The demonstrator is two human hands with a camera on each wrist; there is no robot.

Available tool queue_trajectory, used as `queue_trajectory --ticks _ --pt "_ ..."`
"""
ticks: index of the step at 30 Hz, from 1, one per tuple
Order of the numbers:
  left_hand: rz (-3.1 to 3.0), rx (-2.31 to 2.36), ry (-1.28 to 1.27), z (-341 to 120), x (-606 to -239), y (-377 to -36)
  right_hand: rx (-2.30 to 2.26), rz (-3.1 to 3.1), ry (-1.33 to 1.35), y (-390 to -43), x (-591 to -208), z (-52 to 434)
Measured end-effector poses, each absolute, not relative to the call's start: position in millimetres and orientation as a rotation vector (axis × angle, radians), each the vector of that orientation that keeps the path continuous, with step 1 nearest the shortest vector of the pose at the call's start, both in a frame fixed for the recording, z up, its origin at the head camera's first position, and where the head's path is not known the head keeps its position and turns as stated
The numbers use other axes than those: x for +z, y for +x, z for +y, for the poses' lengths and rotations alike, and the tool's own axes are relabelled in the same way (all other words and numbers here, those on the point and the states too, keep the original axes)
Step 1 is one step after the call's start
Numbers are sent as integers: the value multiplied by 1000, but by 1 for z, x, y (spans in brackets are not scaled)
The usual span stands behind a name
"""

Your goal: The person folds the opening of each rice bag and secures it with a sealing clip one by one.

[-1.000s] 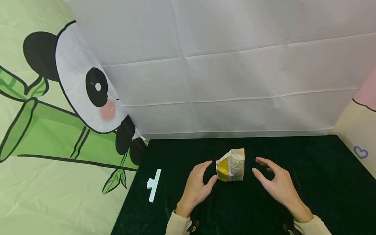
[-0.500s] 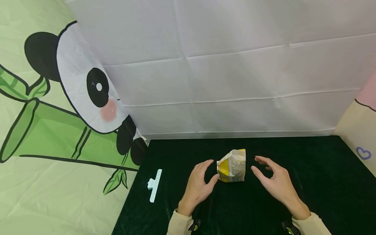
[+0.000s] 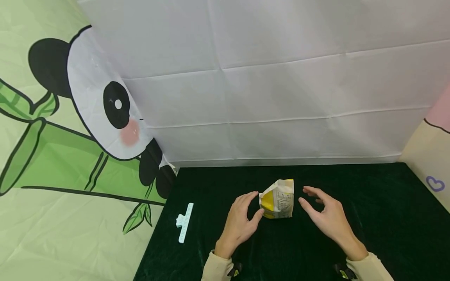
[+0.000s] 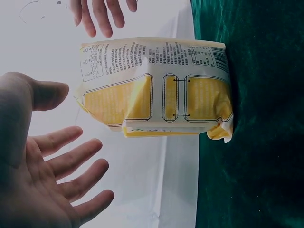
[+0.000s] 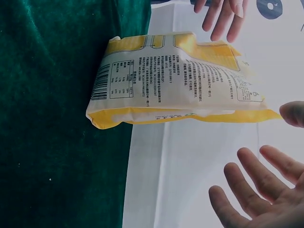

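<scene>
We look down at a dark green velvet counter (image 3: 351, 187). A small yellow and white bag (image 3: 277, 198) stands upright near its middle. Our left hand (image 3: 239, 226) and right hand (image 3: 327, 220) flank the bag, palms facing it, fingers (image 3: 251, 196) loosely spread, close beside it but not gripping. A white clip (image 3: 184, 222) lies well to the left, by the counter's edge. A creased white sheet (image 3: 281, 86) hangs behind, and a panda and bamboo print (image 3: 91, 113) covers the left side.
</scene>
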State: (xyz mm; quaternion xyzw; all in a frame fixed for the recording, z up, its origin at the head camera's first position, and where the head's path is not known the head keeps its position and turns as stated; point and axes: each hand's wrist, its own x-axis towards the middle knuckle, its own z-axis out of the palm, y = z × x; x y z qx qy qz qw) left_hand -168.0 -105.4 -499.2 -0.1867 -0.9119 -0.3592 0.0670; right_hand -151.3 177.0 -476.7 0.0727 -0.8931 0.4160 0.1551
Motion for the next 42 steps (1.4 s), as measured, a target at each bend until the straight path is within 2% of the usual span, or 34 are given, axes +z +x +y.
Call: queue_trajectory --ticks 42 --pt "-2690 -1117 -572 -80 -496 -180 1250 -2515 287 -176 -479 174"
